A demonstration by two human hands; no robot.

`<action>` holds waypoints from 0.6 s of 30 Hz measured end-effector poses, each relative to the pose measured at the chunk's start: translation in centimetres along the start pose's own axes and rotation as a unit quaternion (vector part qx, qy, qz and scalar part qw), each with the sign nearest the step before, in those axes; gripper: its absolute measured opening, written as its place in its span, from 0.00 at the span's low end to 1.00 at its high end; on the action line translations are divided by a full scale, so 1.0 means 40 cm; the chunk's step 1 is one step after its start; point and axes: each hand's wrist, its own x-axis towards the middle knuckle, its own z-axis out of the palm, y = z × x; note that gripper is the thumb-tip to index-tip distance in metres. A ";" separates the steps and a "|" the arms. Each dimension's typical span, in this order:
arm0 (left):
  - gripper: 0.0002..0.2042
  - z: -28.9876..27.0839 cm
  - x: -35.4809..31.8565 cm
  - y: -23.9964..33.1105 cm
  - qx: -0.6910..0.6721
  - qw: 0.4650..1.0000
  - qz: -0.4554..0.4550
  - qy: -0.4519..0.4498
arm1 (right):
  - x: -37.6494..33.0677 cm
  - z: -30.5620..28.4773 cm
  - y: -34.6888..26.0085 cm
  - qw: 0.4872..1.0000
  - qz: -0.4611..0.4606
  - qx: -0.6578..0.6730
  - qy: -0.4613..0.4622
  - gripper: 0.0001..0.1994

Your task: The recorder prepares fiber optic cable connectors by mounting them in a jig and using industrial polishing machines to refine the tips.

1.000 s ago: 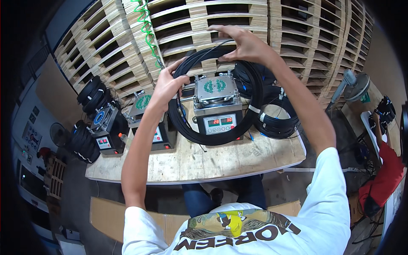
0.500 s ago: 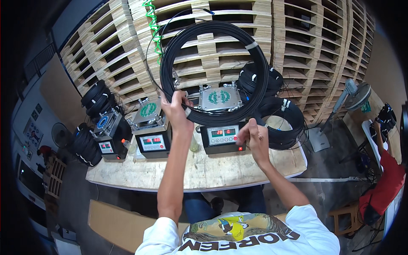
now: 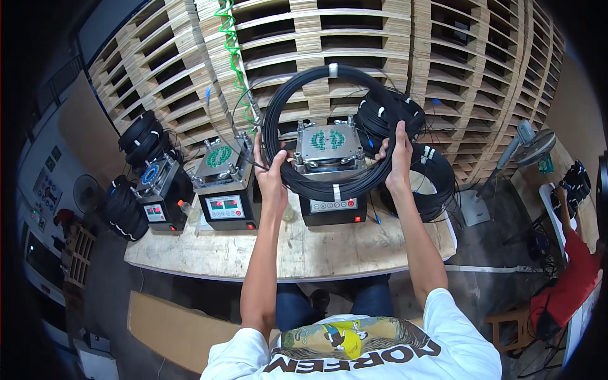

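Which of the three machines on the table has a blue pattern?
The leftmost machine; the middle machine and right machine, seen through the held coil, have green patterns.

The hands [image 3: 272, 180] hold a black cable coil [image 3: 354, 188] by opposite sides before a machine [image 3: 329, 154].

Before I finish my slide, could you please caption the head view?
Left hand and right hand hold a round black cable coil before a metal-topped black machine.
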 end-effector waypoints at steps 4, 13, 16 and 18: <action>0.16 -0.156 0.001 -0.144 0.044 0.995 -0.057 0.073 | 0.001 -0.024 0.080 0.992 -0.030 -0.111 -0.059 0.21; 0.21 -0.196 -0.098 -0.220 0.170 0.975 -0.118 0.077 | 0.002 -0.191 0.254 0.991 0.037 -0.118 0.047 0.19; 0.26 -0.244 -0.121 -0.288 0.176 0.970 -0.135 0.100 | -0.003 -0.229 0.286 0.985 0.041 -0.153 0.066 0.19; 0.27 -0.277 -0.130 -0.296 0.210 0.960 -0.136 0.125 | -0.011 -0.232 0.304 0.982 0.051 -0.162 0.077 0.24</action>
